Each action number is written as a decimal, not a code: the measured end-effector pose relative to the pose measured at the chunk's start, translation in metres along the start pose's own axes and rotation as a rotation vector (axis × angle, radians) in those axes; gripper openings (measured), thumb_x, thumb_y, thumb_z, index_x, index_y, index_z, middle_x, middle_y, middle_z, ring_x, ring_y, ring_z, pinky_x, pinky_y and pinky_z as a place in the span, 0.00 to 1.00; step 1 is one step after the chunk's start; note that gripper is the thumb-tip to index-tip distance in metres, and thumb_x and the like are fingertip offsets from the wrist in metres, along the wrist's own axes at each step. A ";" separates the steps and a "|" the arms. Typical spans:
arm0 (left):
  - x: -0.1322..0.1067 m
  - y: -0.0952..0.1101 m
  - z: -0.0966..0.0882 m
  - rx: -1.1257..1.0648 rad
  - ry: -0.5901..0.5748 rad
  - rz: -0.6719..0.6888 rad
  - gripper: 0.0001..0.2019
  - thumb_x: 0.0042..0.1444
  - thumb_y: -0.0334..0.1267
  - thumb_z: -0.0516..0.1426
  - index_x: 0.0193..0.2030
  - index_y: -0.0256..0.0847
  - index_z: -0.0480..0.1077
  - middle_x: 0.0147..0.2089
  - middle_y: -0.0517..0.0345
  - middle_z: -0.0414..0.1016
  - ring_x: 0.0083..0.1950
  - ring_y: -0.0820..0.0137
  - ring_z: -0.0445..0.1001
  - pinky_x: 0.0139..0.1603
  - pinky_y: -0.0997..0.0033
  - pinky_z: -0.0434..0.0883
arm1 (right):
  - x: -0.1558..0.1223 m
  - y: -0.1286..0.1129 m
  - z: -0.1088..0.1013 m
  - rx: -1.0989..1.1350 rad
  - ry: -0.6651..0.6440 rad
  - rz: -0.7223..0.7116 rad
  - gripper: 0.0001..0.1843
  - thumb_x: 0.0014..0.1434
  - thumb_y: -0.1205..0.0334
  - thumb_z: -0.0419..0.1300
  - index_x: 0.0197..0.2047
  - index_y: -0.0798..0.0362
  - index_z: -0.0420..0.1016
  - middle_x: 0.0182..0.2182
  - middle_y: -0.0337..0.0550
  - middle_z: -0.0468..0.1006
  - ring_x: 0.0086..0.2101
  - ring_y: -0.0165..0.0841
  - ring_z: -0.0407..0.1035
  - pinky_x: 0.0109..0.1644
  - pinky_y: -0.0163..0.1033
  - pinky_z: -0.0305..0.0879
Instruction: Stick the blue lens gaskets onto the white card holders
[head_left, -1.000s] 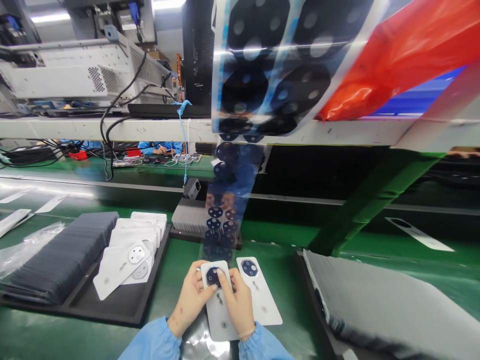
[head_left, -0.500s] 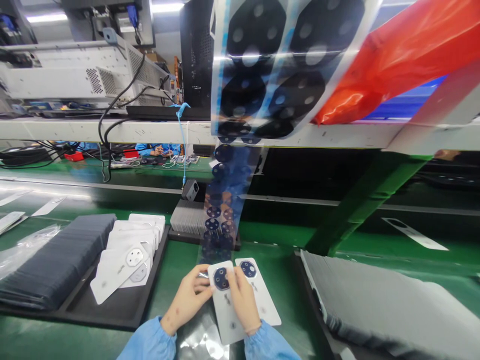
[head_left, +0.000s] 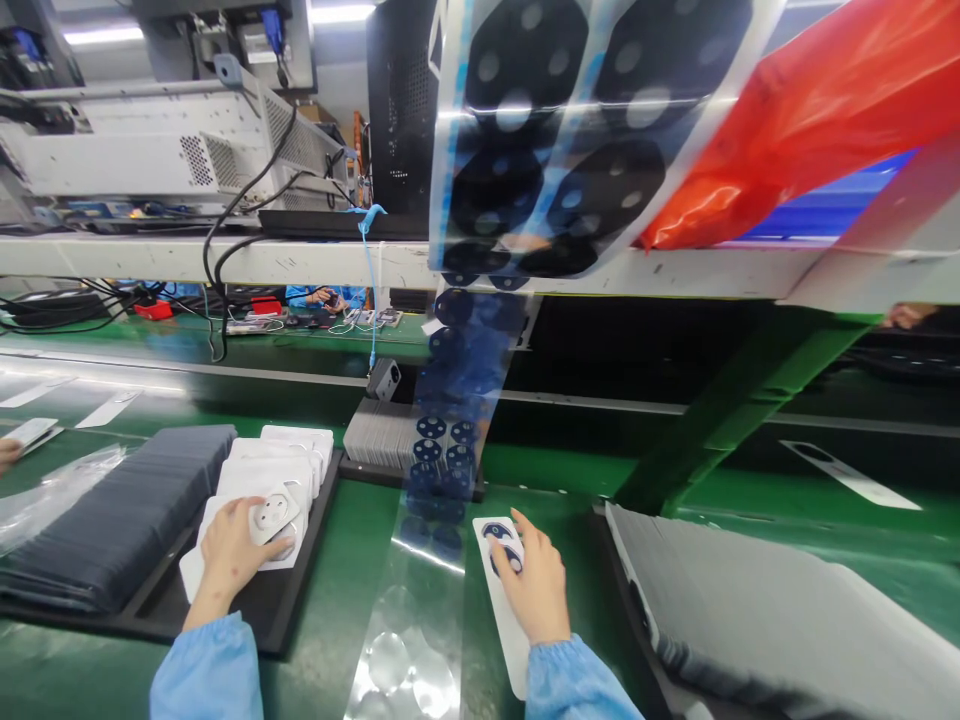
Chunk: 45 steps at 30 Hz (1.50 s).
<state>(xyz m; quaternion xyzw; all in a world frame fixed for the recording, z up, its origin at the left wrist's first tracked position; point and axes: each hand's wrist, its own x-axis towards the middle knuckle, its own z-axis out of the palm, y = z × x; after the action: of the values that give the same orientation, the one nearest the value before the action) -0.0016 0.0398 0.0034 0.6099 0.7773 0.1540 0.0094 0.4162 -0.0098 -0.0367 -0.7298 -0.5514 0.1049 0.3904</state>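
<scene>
My left hand [head_left: 229, 552] is at the black tray [head_left: 289, 610], thumb and fingers closed on the edges of a white phone back cover [head_left: 274, 512] with a ring of camera holes. Several more white covers [head_left: 296, 450] lie fanned beneath and behind it. On the green bench, my right hand [head_left: 538, 580] grips another white phone back cover [head_left: 510, 640] with a dark round camera sticker at its top. A second dark sticker [head_left: 496, 530] shows just behind, on a cover lying under or against it; my hand hides much of both.
A clear film strip [head_left: 405, 620] with dark round stickers hangs from the shelf [head_left: 675, 270] to the bench between my hands. A grey stack [head_left: 780, 600] stands right, dark sleeves [head_left: 120, 520] left, a rack of thin pieces [head_left: 379, 432] behind. Another person's hand [head_left: 9, 453] shows far left.
My left hand has left the cover both hands held and moved left onto a cover in the tray. My right hand has moved right, bringing its cover over the one on the bench.
</scene>
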 end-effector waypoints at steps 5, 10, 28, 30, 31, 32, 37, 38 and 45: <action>0.000 0.006 0.003 0.066 0.030 -0.034 0.34 0.39 0.57 0.62 0.49 0.36 0.66 0.50 0.39 0.69 0.53 0.47 0.69 0.50 0.56 0.66 | -0.007 -0.017 0.023 0.316 -0.219 -0.050 0.40 0.47 0.56 0.66 0.62 0.45 0.57 0.51 0.48 0.72 0.53 0.48 0.65 0.58 0.56 0.56; 0.001 0.015 -0.006 0.042 0.090 -0.084 0.35 0.38 0.59 0.62 0.48 0.35 0.67 0.47 0.38 0.72 0.49 0.46 0.72 0.47 0.56 0.67 | -0.003 -0.025 0.032 0.574 -0.299 -0.108 0.29 0.48 0.64 0.64 0.55 0.46 0.67 0.34 0.38 0.76 0.39 0.39 0.74 0.52 0.49 0.66; -0.036 0.091 -0.025 -0.818 -0.172 0.144 0.35 0.37 0.45 0.68 0.52 0.44 0.61 0.53 0.49 0.67 0.56 0.51 0.67 0.58 0.50 0.64 | -0.020 -0.044 0.024 0.641 -0.210 -0.202 0.24 0.60 0.55 0.58 0.59 0.50 0.68 0.35 0.45 0.79 0.42 0.39 0.74 0.49 0.44 0.71; -0.045 0.105 -0.029 -0.838 -0.259 0.201 0.33 0.38 0.42 0.68 0.52 0.45 0.61 0.54 0.49 0.68 0.55 0.52 0.68 0.57 0.52 0.64 | -0.021 -0.045 0.024 0.685 -0.235 -0.159 0.25 0.60 0.56 0.59 0.60 0.50 0.67 0.39 0.46 0.79 0.45 0.39 0.73 0.51 0.45 0.70; -0.049 0.111 -0.030 -0.872 -0.261 0.211 0.33 0.39 0.42 0.68 0.52 0.45 0.61 0.54 0.49 0.68 0.55 0.53 0.68 0.56 0.53 0.64 | -0.022 -0.046 0.023 0.711 -0.241 -0.145 0.24 0.59 0.57 0.59 0.59 0.50 0.68 0.42 0.47 0.79 0.45 0.39 0.73 0.52 0.45 0.70; -0.053 0.116 -0.030 -0.923 -0.251 0.224 0.32 0.41 0.44 0.68 0.53 0.46 0.60 0.55 0.49 0.68 0.54 0.54 0.68 0.55 0.55 0.65 | -0.022 -0.047 0.023 0.739 -0.246 -0.136 0.23 0.59 0.57 0.60 0.58 0.50 0.69 0.44 0.47 0.78 0.46 0.39 0.73 0.52 0.45 0.70; -0.066 0.133 -0.022 -1.217 -0.545 0.402 0.28 0.46 0.54 0.65 0.50 0.46 0.64 0.63 0.47 0.61 0.37 0.69 0.70 0.42 0.66 0.66 | -0.026 -0.055 0.020 0.862 -0.303 -0.093 0.22 0.58 0.57 0.62 0.55 0.49 0.69 0.43 0.45 0.78 0.41 0.37 0.75 0.50 0.44 0.71; -0.067 0.135 -0.020 -1.273 -0.642 0.418 0.27 0.46 0.57 0.64 0.49 0.45 0.65 0.59 0.48 0.65 0.33 0.71 0.67 0.37 0.69 0.65 | -0.026 -0.056 0.019 0.853 -0.296 -0.095 0.21 0.58 0.57 0.63 0.54 0.49 0.71 0.44 0.46 0.78 0.41 0.38 0.75 0.49 0.43 0.71; -0.066 0.134 -0.021 -1.395 -0.886 0.364 0.31 0.47 0.62 0.61 0.49 0.40 0.67 0.25 0.64 0.65 0.27 0.73 0.60 0.31 0.73 0.57 | -0.028 -0.056 0.016 0.629 -0.224 -0.310 0.10 0.63 0.59 0.57 0.42 0.48 0.80 0.32 0.43 0.74 0.33 0.35 0.72 0.38 0.38 0.71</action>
<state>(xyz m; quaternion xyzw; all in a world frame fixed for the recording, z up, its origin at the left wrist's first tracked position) 0.1380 0.0000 0.0456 0.5842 0.3182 0.3444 0.6624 0.3558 -0.0219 -0.0170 -0.4659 -0.6356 0.2882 0.5440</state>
